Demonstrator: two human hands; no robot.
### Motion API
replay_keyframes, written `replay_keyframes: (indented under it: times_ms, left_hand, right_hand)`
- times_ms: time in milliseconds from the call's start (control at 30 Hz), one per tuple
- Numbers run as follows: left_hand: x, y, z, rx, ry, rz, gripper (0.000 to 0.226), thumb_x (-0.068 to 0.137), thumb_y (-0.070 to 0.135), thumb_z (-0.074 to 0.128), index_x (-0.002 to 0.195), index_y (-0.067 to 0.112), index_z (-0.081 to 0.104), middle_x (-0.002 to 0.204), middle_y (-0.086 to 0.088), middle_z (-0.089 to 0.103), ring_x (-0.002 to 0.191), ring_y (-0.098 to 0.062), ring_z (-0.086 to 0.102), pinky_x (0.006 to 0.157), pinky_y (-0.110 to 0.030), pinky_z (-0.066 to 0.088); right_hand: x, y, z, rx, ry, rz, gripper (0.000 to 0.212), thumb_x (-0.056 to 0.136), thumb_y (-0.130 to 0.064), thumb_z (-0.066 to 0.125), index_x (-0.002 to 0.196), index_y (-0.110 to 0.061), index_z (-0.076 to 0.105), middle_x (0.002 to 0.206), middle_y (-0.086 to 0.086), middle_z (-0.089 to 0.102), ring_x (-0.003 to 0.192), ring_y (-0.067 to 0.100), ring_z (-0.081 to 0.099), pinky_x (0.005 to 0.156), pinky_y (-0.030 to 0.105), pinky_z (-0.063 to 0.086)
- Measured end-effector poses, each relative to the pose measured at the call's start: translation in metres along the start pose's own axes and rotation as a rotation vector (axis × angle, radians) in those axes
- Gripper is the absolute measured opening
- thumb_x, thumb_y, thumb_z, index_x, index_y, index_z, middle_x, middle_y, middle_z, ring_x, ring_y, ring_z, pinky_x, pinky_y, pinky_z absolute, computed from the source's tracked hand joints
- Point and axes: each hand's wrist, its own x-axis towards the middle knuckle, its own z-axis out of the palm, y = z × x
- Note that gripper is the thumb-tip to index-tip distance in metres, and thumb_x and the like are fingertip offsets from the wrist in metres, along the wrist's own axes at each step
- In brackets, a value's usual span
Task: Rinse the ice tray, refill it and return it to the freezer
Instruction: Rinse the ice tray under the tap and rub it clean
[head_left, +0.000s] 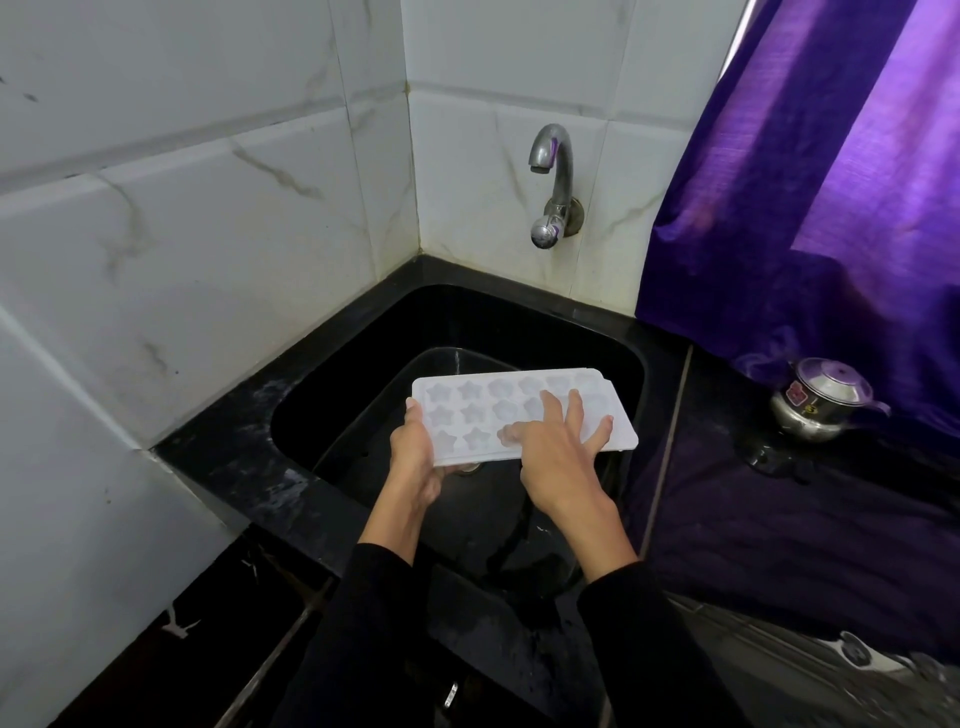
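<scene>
1. We find the white ice tray (524, 413), with star-shaped cells, held over the black sink (332, 374), clear of its basin.
2. The left hand (415, 457) grasps the tray's left end, thumb on top.
3. The right hand (558, 452) lies open, fingers spread flat on the tray's right cells.
4. The wall tap (551, 176) shows no water running.
5. A steel kettle (815, 400) stands on the counter's right, beside the purple curtain (831, 197).

White ice tray (519, 413) with star-shaped cells held over black sink (332, 384), centre frame. Left hand (415, 457) grips tray's left end; right hand (558, 452) spread flat on top, fingers in cells. Chrome tap (551, 182) above centre, no water visible. Steel pot (821, 400) at right, below purple curtain (810, 182).
</scene>
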Motion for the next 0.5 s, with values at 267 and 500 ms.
replay_keyframes:
  times_ms: [267,500]
  left_hand:
    - [0.0017,0.0006,-0.0008,-0.010,-0.001,0.007,0.045,0.101,0.046,0.024,0.099,0.014,0.056,0.093,-0.011,0.069,0.082,-0.029,0.067,0.056,-0.039,0.053]
    - [0.0013,0.0007,-0.0012,-0.012,0.000,0.006,0.045,0.101,0.046,0.025,0.103,0.013,0.056,0.093,-0.010,0.068,0.083,-0.028,0.067,0.060,-0.041,0.054]
  right_hand:
    - [0.0021,0.0002,-0.0006,0.009,-0.001,0.000,0.078,0.073,0.024,0.047,0.127,-0.032,0.057,0.158,0.015,0.003,0.143,0.038,-0.021,0.109,0.065,-0.014]
    - [0.0043,0.0010,-0.0035,0.003,-0.014,0.014,0.075,0.075,0.023,0.048,0.124,-0.033,0.060,0.157,0.014,0.007,0.144,0.038,-0.019,0.109,0.065,-0.015]
